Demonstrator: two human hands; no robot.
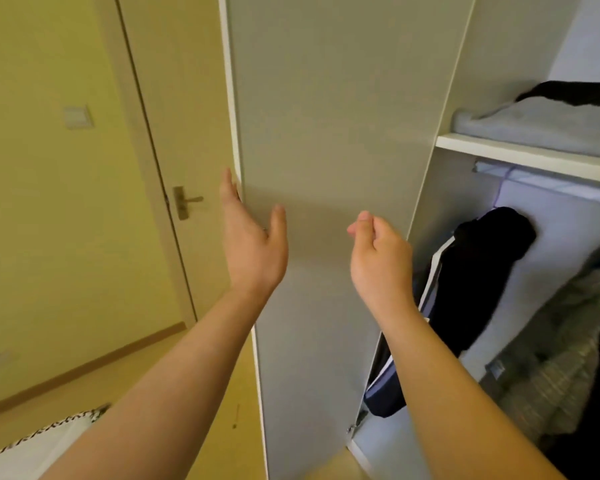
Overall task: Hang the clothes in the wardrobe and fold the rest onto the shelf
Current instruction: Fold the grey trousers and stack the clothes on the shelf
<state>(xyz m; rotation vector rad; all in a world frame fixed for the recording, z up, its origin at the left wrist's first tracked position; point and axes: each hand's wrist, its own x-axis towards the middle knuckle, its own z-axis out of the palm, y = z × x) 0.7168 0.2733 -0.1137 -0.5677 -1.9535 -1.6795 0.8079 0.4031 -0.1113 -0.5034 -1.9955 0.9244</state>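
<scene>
From my remote seat the biggest thing in view is the open wardrobe door (326,168), a pale panel running from 12 o'clock to 6 o'clock through the centre and swung out, I judge, to give free access. Behind it, from 1 to 5 o'clock, is the wardrobe (510,64) itself. At 9 to 11 o'clock the room door (174,98) is closed. The clothes look largely put away. At 4 o'clock a grey checked garment (561,341) hangs low, and just beside it at 3 o'clock a black jacket (471,271) with a white stripe hangs from the rail (534,174), so both fall straight. At 2 o'clock a folded grey cloth (534,126) lies flat on the shelf (520,150) with a black item (575,93) on top, stacked there because folded things need no hanger. I read the task as near its end, with the door to be shut. My left hand (253,244), at the centre towards 9 o'clock, has straight fingers and the thumb spread apart. Its fingers lie along the door's free edge, well placed to swing it, though I cannot tell how firmly they touch. My right hand (381,258), just right of centre, holds nothing, its fingers loosely curled towards the thumb in front of the panel.
</scene>
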